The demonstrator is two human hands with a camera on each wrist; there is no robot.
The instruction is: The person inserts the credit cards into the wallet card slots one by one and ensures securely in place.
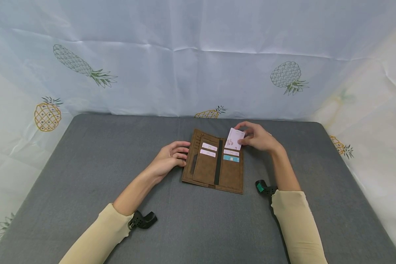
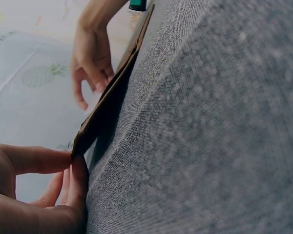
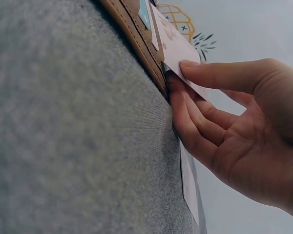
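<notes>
A brown wallet [image 1: 204, 172] lies unfolded on the grey table, a black band running down its middle. Its left edge is pinched by my left hand [image 1: 169, 157]; in the left wrist view that hand's thumb and fingers [image 2: 78, 180] meet at the slightly raised edge. At the wallet's upper right, my right hand [image 1: 257, 137] pinches a pale pink card [image 1: 233, 138], thumb on its face and fingers behind. The card's lower end is over the top right slots; how deep it sits cannot be told. Below it are a pink card [image 1: 231, 152] and a blue card [image 1: 231, 158].
Two pink cards [image 1: 208, 149] show in the wallet's left-side slots. The grey table [image 1: 102, 165] ends at a white pineapple-print cloth [image 1: 145, 80] behind. Black wrist devices [image 1: 144, 220] sit at both cuffs.
</notes>
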